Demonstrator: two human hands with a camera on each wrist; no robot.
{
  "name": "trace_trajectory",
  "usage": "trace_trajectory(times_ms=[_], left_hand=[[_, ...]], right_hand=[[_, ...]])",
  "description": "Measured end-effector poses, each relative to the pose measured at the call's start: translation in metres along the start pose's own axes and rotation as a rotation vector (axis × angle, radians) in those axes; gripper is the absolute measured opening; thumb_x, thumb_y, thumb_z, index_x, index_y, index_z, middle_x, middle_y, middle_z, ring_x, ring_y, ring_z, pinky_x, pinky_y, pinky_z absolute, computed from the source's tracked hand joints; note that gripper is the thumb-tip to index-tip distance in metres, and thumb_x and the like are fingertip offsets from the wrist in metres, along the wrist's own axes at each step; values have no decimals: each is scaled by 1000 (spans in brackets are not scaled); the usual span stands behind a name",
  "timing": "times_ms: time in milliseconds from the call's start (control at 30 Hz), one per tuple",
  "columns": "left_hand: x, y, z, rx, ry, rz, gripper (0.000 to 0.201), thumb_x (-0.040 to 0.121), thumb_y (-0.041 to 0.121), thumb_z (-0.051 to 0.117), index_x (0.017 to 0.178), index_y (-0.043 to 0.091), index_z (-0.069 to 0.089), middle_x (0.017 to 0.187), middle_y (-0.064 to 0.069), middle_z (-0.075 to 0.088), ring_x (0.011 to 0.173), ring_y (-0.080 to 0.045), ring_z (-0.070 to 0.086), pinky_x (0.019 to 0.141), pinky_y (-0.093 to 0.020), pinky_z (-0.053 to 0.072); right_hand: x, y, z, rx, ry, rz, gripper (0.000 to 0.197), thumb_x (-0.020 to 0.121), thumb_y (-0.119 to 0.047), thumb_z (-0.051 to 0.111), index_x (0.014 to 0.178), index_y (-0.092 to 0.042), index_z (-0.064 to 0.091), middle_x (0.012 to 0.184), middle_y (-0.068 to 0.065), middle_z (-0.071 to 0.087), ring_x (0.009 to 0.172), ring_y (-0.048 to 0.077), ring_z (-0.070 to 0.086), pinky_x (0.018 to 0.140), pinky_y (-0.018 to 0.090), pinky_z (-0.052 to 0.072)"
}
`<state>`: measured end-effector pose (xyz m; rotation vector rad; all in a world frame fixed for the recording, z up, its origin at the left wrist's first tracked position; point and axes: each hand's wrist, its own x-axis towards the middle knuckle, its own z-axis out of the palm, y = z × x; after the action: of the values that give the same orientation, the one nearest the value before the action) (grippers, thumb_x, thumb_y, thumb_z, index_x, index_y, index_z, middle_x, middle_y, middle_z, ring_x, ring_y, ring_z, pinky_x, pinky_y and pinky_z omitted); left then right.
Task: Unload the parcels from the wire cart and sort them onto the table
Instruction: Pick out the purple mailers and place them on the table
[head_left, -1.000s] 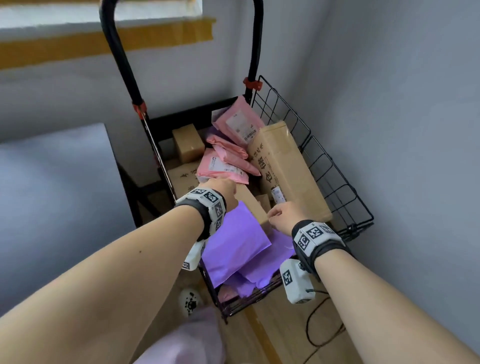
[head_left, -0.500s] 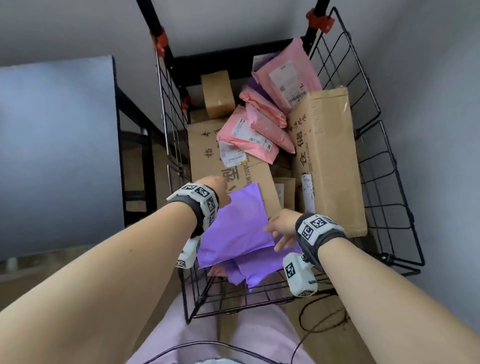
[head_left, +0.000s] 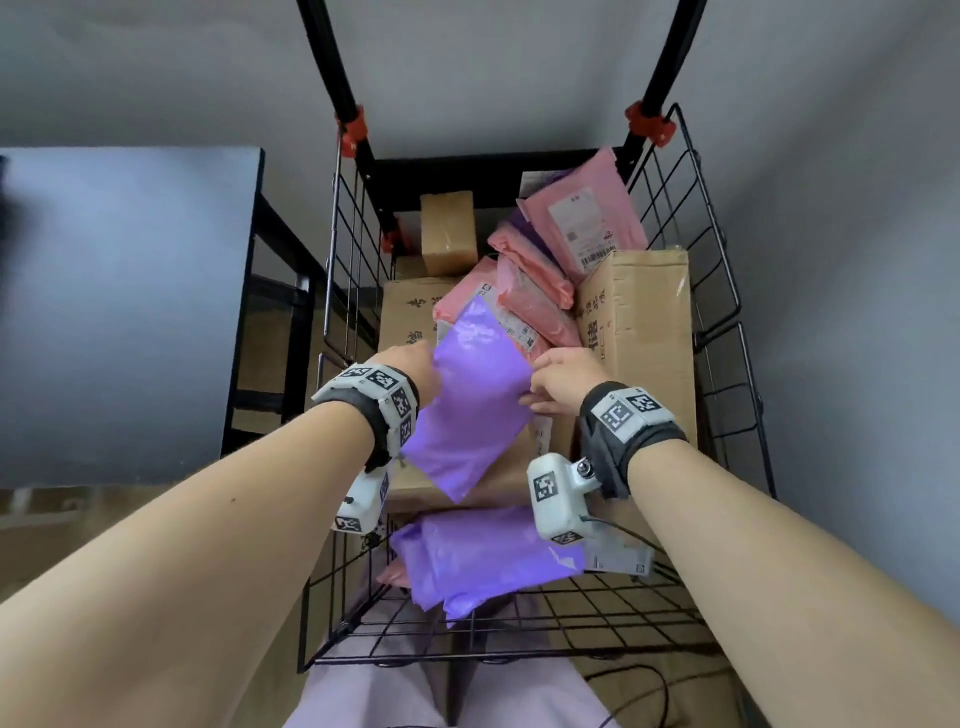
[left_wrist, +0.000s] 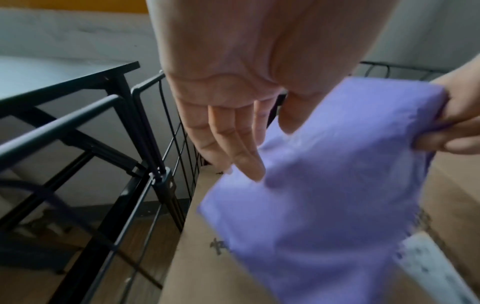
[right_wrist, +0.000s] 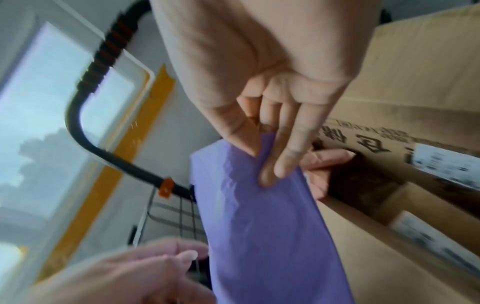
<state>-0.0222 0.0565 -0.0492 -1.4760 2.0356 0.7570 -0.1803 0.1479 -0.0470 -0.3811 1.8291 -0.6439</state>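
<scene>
Grey walls close in a corner over a wooden floor, and a wire cart (head_left: 691, 332) stands at the centre of the head view with a dark-framed desk (head_left: 130, 291) at the left of the frame.

The right hand (head_left: 563, 376) pinches the right edge of a purple parcel (head_left: 470, 405); in the right wrist view its thumb and fingers (right_wrist: 285, 156) are curled over the parcel's top corner. The left hand (head_left: 410, 369) is at the parcel's left edge with fingers (left_wrist: 233, 144) nearly straight and spread, the tips against the purple film, the thumb lying on it; they are not closed round it. The parcel hangs tilted between the two hands, raised above the load in the middle of the cart.

Below it lies a flat brown box (head_left: 410, 312). Toward the bottom of the frame a second purple parcel (head_left: 483, 558) rests on the cart's wire floor. Pink parcels (head_left: 535, 291) are heaped in the upper middle, a tall brown box (head_left: 644, 317) stands at the right, and a small brown box (head_left: 449, 239) sits at the far end.
</scene>
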Motion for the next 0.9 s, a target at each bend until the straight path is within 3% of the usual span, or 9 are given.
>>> trace_trajectory(times_ms=[100, 167, 233, 333, 467, 567, 667, 767, 900], left_hand=[[2, 6, -17, -210, 62, 2, 32, 96, 14, 41, 126, 5, 48, 123, -18, 57, 106, -37, 60, 90, -43, 50], [3, 10, -30, -582, 102, -34, 28, 99, 16, 38, 120, 1, 49, 111, -19, 60, 86, -35, 65, 68, -35, 58], [-1, 14, -41, -952, 135, -156, 42, 98, 44, 36, 99, 7, 57, 81, -11, 61, 63, -25, 60, 48, -21, 54], [3, 17, -42, -1256, 36, -254, 70, 83, 76, 29, 83, 12, 60, 69, -7, 62, 66, -26, 61, 75, -36, 57], [12, 9, -31, -1185, 2, -300, 96, 63, 89, 31, 105, 9, 63, 95, -13, 69, 84, -32, 66, 81, -44, 54], [6, 9, -29, -1098, -22, -269, 44, 88, 42, 58, 107, 2, 59, 79, -12, 62, 65, -25, 61, 61, -31, 57], [8, 4, -21, -879, -41, -261, 28, 83, -2, 55, 111, -5, 59, 81, -15, 59, 72, -28, 61, 79, -43, 57], [18, -6, -12, -777, 4, -256, 24, 79, 0, 53, 102, -2, 61, 85, -15, 60, 85, -32, 64, 84, -49, 55], [13, -13, -10, -662, 104, -199, 13, 80, 9, 51, 87, 9, 62, 78, -10, 63, 75, -30, 60, 68, -30, 48]], right_hand=[[2, -25, -21, 150, 94, -114, 39, 79, 18, 42, 57, -11, 56, 62, 9, 56, 62, 23, 57, 65, 30, 54], [-1, -34, -29, 158, 150, -183, 51, 71, 20, 42, 40, -16, 61, 49, 4, 59, 63, 25, 56, 81, 38, 52], [-3, -32, -29, 152, 196, -240, 53, 62, 18, 32, 30, -15, 59, 39, 2, 58, 59, 27, 57, 85, 46, 55], [-6, -23, -25, -13, 178, -294, 47, 58, 12, 33, 32, -16, 61, 41, 4, 59, 56, 25, 60, 80, 47, 57], [-13, -11, -22, -240, 137, -277, 40, 57, 7, 38, 36, -17, 61, 43, -2, 61, 60, 24, 65, 75, 37, 59], [-9, -3, -17, -296, 50, -216, 41, 59, 9, 39, 36, -17, 62, 45, 1, 62, 65, 28, 68, 77, 39, 59], [-4, 2, -11, -287, -19, -167, 45, 62, 11, 37, 38, -14, 64, 50, 7, 65, 64, 29, 68, 76, 42, 60], [0, 7, -7, -297, -18, -76, 45, 72, 11, 35, 48, -13, 65, 60, 10, 66, 62, 28, 67, 70, 38, 60], [8, 23, -13, -312, 54, 101, 33, 90, 1, 42, 64, -11, 60, 69, 10, 61, 44, 16, 61, 46, 22, 49]])
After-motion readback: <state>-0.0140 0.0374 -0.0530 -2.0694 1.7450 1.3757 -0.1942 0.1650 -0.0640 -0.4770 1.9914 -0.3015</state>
